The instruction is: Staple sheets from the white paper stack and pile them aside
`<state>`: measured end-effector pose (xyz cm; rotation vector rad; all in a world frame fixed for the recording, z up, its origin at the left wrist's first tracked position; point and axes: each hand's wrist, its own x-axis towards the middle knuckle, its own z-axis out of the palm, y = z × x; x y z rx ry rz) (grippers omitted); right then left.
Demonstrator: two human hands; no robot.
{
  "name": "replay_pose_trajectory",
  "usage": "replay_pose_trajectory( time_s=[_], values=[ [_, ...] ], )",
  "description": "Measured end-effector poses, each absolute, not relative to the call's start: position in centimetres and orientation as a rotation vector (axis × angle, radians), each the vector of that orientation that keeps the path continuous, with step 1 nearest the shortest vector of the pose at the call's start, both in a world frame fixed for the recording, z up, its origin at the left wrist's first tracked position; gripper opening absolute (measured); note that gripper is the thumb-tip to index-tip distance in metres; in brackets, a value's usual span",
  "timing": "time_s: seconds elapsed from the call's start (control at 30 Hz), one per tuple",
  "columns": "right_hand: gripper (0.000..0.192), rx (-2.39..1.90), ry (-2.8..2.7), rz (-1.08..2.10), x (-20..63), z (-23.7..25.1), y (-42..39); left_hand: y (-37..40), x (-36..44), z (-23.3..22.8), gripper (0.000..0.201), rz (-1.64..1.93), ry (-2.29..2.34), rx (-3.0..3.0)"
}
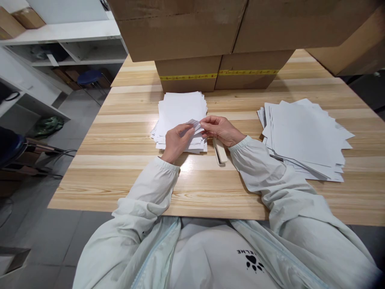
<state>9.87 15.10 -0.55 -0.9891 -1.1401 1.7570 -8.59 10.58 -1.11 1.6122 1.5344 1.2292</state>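
My left hand [178,140] and my right hand [221,129] meet over a stack of white paper sheets [180,106]. Between them is a small folded piece of paper [195,125], pinched by the fingers of both hands at its two sides. Faint printed lines show on it. Just under my right hand, a white stapler [220,152] lies on the table beside the stack, its far end hidden by the hand.
A fanned pile of papers [303,132] covers the right of the wooden table [120,172]. Large cardboard boxes [189,74] are stacked at the back. Shelving [75,32] and a blue stool [89,77] stand off to the left.
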Motion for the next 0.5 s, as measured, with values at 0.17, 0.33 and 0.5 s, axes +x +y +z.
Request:
replay_pose_trajectory(
  time_s=[0.17,0.33,0.5],
  values=[
    [0.048,-0.966,-1.134,1.76,9.93,-0.8,15.16,10.6,-8.65,-1.11,0.016,1.235,1.527,1.617],
    [0.044,-0.949,-1.14,1.739,9.95,-0.83,15.11,10.5,-8.55,-0.89,0.015,1.228,1.53,1.621],
    [0.045,-0.93,-1.151,1.743,10.02,-0.97,15.17,10.43,-8.34,-0.83,0.016,1.232,1.555,1.619]
  ],
)
